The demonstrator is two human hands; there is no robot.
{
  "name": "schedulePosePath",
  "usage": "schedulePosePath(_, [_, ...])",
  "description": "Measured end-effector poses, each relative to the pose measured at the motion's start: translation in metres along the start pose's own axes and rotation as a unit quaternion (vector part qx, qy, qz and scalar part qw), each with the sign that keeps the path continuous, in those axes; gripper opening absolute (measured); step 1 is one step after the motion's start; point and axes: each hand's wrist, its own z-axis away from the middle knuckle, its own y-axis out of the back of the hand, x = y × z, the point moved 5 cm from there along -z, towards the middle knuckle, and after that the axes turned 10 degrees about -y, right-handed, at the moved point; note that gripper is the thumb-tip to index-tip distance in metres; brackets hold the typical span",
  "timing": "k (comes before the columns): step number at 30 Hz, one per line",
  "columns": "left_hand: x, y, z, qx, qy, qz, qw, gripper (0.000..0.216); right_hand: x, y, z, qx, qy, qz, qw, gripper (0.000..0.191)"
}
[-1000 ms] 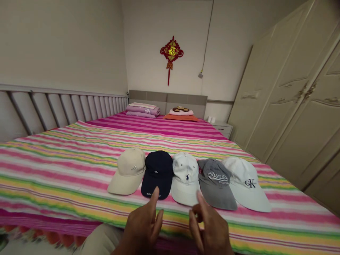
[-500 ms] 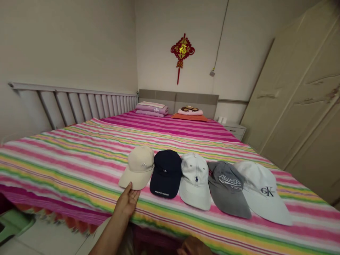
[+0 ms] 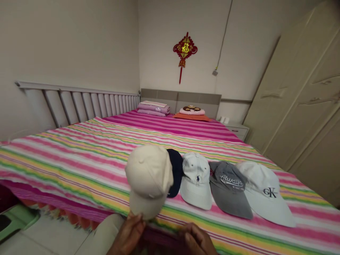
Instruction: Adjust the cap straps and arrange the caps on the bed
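Observation:
By its brim, my left hand (image 3: pixel 130 230) grips a beige baseball cap (image 3: pixel 150 171), raised above the bed's front edge. That cap covers much of a navy cap (image 3: pixel 175 173) behind it. To the right lie a pale cap with a small dark horse-rider logo (image 3: pixel 196 180), a grey cap with "Always" lettering (image 3: pixel 232 187) and a white cap marked CK (image 3: pixel 265 193), brims toward me. My right hand (image 3: pixel 196 239) hovers low at the bed's edge, right of the beige cap, touching no cap. Its fingers are curled, and whatever they might hold is hidden.
A striped sheet (image 3: pixel 87 152) covers the bed. Folded purple bedding (image 3: pixel 154 109) and a pink-and-orange stack (image 3: pixel 191 114) sit by the headboard. A white railing (image 3: pixel 90 101) runs along the left. A green stool (image 3: pixel 18 219) stands at lower left, a wardrobe (image 3: pixel 300 102) at right.
My left hand has lifted the beige cap off the bed and brought it nearer and to the right, in front of the navy cap. My right hand has risen further into view.

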Motion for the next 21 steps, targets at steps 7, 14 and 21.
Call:
schedulePosePath(7, [-0.078, 0.011, 0.04, -0.115, 0.143, -0.018, 0.983, 0.044, -0.053, 0.025, -0.001, 0.021, -0.028, -0.474, 0.88, 0.039])
schedulePosePath(14, [-0.037, -0.029, 0.039, -0.142, 0.15, -0.091, 0.974, 0.021, -0.054, 0.043, 0.017, 0.043, -0.046, -0.513, 0.856, 0.024])
schedulePosePath(21, [-0.024, -0.083, 0.016, -0.292, 0.184, -0.2, 0.917, 0.035, -0.05, 0.04, 0.031, 0.022, -0.05, -0.392, 0.918, 0.035])
